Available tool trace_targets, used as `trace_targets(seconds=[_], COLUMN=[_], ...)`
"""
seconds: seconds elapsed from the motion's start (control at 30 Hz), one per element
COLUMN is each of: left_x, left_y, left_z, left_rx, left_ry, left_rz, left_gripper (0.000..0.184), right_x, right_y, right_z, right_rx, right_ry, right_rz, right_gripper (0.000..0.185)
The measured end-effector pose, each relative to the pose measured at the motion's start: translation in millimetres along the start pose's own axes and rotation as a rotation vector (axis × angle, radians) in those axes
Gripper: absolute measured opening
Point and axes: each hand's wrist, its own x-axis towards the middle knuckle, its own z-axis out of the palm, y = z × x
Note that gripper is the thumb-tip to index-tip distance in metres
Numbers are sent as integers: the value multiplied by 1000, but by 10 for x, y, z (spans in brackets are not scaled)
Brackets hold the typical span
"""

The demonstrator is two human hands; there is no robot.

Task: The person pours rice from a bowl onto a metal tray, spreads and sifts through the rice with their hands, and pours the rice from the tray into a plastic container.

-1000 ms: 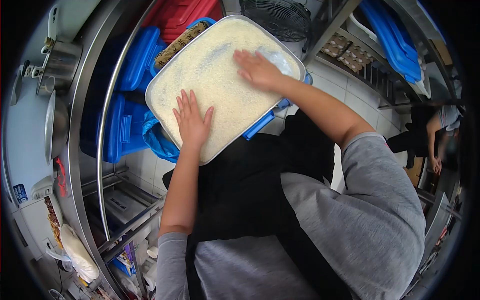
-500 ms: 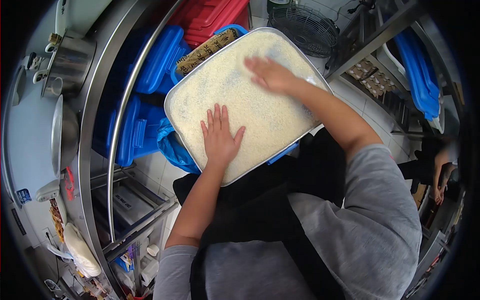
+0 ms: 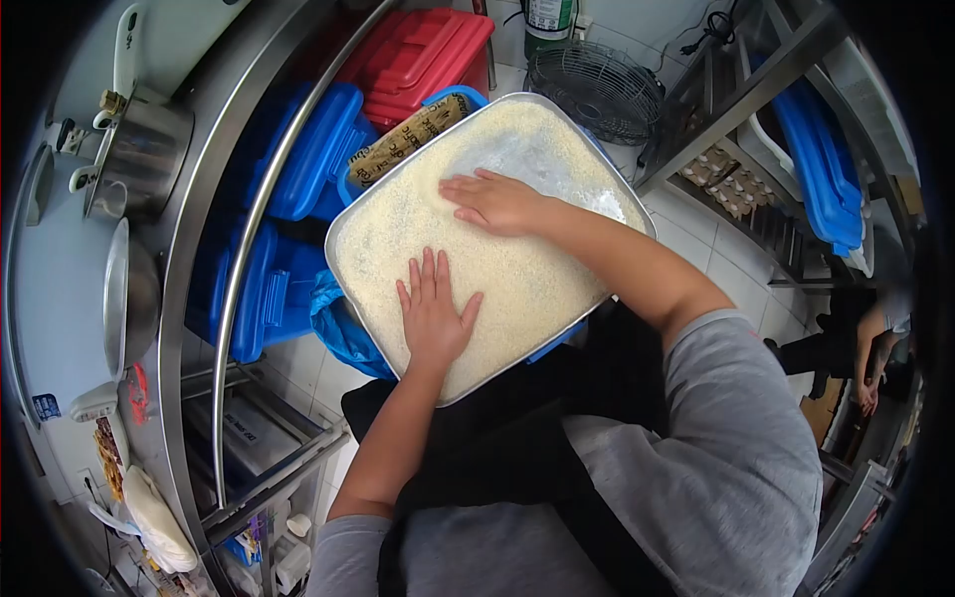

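Note:
A large rectangular metal tray (image 3: 552, 159) holds a layer of pale yellow, fine crumbs (image 3: 383, 239), perhaps breadcrumbs. My left hand (image 3: 436, 316) lies flat on the crumbs near the tray's lower left, fingers spread and empty. Farther up, my right hand (image 3: 497, 204) rests palm down on them, fingers stretched out to the left and holding nothing. Beyond the right hand, toward the tray's far right, the layer is thin and grey metal shows through.
Blue lidded bins (image 3: 313, 149) and a red bin (image 3: 423, 60) stand behind and left of the tray. A black fan (image 3: 597, 92) is on the floor beyond it. A metal counter with pots (image 3: 149, 149) runs along the left. Another person's hands (image 3: 867, 396) show at far right.
My right hand has swept left across the crumbs, and more bare metal shows at the tray's far right. My left hand stays in place on the crumbs. The view has shifted slightly.

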Motion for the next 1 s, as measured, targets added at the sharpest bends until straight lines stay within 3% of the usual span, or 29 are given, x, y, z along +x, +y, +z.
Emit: trace_targets(seconds=[0.07, 0.17, 0.27, 0.4, 0.5, 0.57, 0.6, 0.7, 0.83, 1.0], left_x=[-37, -46, -39, -43, -67, -53, -40, -22, -194, -282], left_y=[8, -1, -13, -2, -19, -3, -12, -42, 38, 162], left_z=[12, 18, 30, 65, 69, 62, 39, 10, 20, -74], left_rx=[-4, 13, 21, 25, -15, -52, 36, 67, 66, 22], left_ry=[-14, -2, 24, 52, 104, 137, 50, -36, -97, -14], left_rz=[-4, 1, 13, 12, 0, 9, 27, 29, 32, 56], left_gripper=[81, 80, 79, 83, 82, 81, 80, 78, 78, 80], right_x=[-114, -278, -469, -645, -847, -960, -1033, -1122, -1300, -1374], right_y=[37, 551, 820, 142, -578, -690, -738, -540, -580, -751], right_z=[-65, -298, -262, 91, 86, 203, 268, 217, 228, 92], right_rx=[23, -178, -254, 94, 60, -38, -136, -262, -175, -146], right_ry=[-18, 213, 233, 116, 146, 90, 36, 166, 179, 187], right_rz=[-50, 198, 313, 246, 185, 109, 33, 163, 212, 269], right_gripper=[57, 56, 58, 60, 60, 60, 60, 59, 58, 58])
